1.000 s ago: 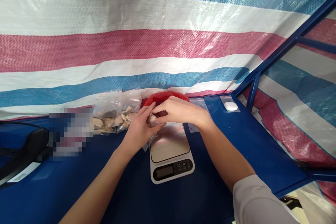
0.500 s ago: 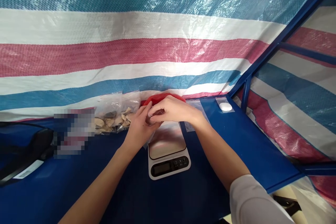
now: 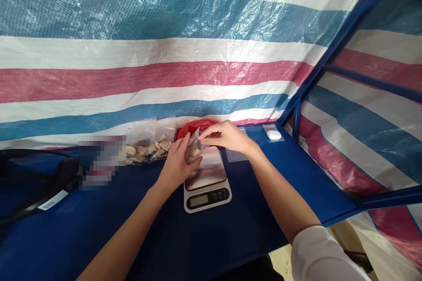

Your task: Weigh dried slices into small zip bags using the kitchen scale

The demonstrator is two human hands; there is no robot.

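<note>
the clear plastic bag [image 3: 195, 144] is held over the far end of the digital scale [image 3: 206, 175], left hand [image 3: 177, 162] wrapped round its side, right hand [image 3: 227, 135] pinching its rim. it looks light, limp and slick, best gripped by the mouth's edges; its contents i can't quite make out. behind sits a red plastic bag [image 3: 189, 128]; leftward, clear bags of pale dried slices [image 3: 150, 145].

Near mid-frame, the right hand [image 3: 227, 135] now sits farther from the left hand [image 3: 177, 163], and more clear bag [image 3: 194, 147] shows between them.
</note>
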